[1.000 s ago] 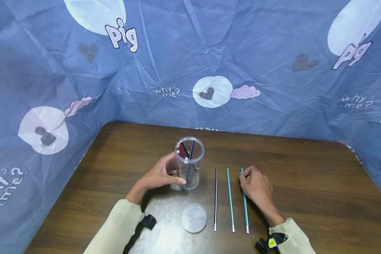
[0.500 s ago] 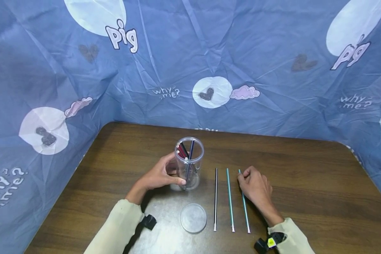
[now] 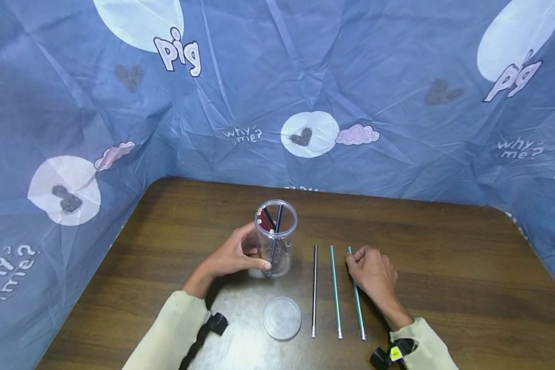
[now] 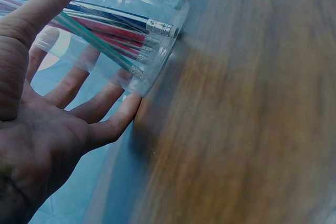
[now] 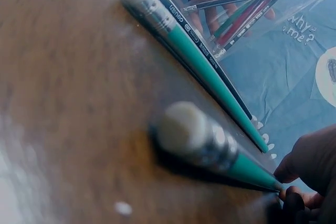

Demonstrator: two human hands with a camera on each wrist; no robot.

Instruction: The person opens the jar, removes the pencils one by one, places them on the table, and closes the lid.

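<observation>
My left hand grips a clear plastic jar standing upright on the table, thumb in front and fingers behind. Several pencils lean inside the jar, red, dark and green, their eraser ends at the bottom in the left wrist view. With thumb and fingertips, my right hand pinches the far end of a green pencil, whose tip is partly covered. Its eraser points toward me. To its left lie a second green pencil and a dark pencil, roughly parallel.
A round clear lid lies in front of the jar, left of the dark pencil. The brown wooden table is bordered at the back and sides by a printed blue cloth.
The far end of the right-hand green pencil has shifted slightly left with my right fingers, leaving the pencil a little more slanted. My left hand and the jar stay put.
</observation>
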